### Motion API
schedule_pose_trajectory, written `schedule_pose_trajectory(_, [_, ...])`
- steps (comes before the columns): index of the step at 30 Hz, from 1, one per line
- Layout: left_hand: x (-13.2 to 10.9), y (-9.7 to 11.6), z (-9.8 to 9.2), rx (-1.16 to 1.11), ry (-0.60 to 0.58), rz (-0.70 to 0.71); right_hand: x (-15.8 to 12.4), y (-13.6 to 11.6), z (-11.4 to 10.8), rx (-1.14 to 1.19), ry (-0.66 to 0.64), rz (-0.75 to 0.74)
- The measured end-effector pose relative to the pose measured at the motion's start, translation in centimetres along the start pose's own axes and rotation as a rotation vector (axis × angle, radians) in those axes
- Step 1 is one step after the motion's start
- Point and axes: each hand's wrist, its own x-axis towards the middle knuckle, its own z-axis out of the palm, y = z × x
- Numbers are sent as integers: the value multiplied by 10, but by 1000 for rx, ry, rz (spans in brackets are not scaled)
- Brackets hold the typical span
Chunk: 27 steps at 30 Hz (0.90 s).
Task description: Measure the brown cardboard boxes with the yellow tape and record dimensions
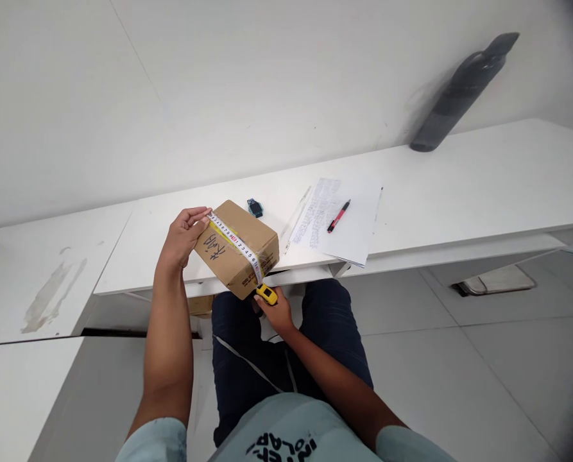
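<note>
A brown cardboard box (228, 263) with handwriting on top sits at the front edge of the white desk, its near corner jutting past the edge. Across its top runs the white blade of a tape measure (267, 294), bending down over the near side to the yellow case. My left hand (184, 234) pinches the blade's end at the far left edge of the box. Below the near side, my right hand (277, 312) is wrapped around the yellow case.
Behind the box lies a dark wristwatch (255, 207). To the right, a red and black pen (339, 216) rests on handwritten paper sheets (358, 237). A dark, wrapped bottle-shaped object (459, 96) stands against the wall. My legs are under the desk edge (411, 247).
</note>
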Motion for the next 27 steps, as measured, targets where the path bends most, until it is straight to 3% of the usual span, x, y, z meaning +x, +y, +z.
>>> schedule_pose_trajectory(13, [0, -1, 0, -29, -11, -3, 23, 12, 53, 296, -69, 40])
schedule_pose_trajectory(20, [1, -4, -2, -23, -30, 4, 33, 8, 64, 354, -141, 64])
schedule_pose_trajectory(27, [0, 0, 0, -19, -31, -21, 33, 5, 63, 356, -172, 104])
